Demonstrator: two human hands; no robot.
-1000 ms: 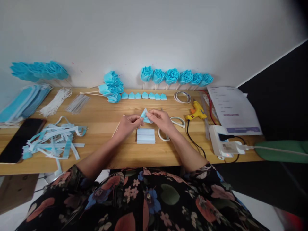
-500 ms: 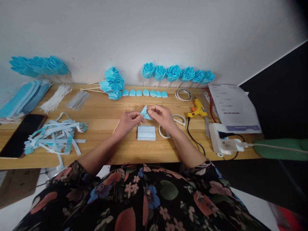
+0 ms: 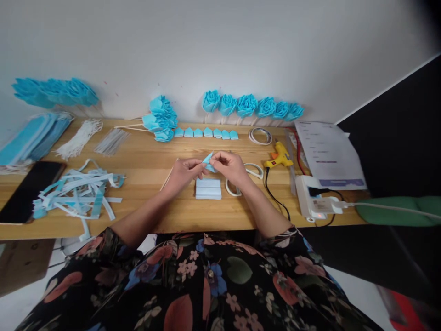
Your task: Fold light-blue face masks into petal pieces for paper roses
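We see left hand [image 3: 186, 175], right hand [image 3: 231, 166] both pinching blue piece [image 3: 208, 159] above table [image 3: 193, 219], fold seemingly unfinished; seven folded pieces [image 3: 207, 133] behind look done; pale stack [image 3: 208, 189], nearer us, likely unworked.

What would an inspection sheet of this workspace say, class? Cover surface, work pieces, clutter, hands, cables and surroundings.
Surface: wooden table, blue flowers at its back.
Work pieces: held blue piece; pale rectangle lying flat.
Clutter: strips heaped beside the phone.
Hands: left hand and right hand both pinch the blue piece.
Cables: black cord from the glue gun; white cable at the power strip.
Surroundings: pale wall behind, dark panel at right.
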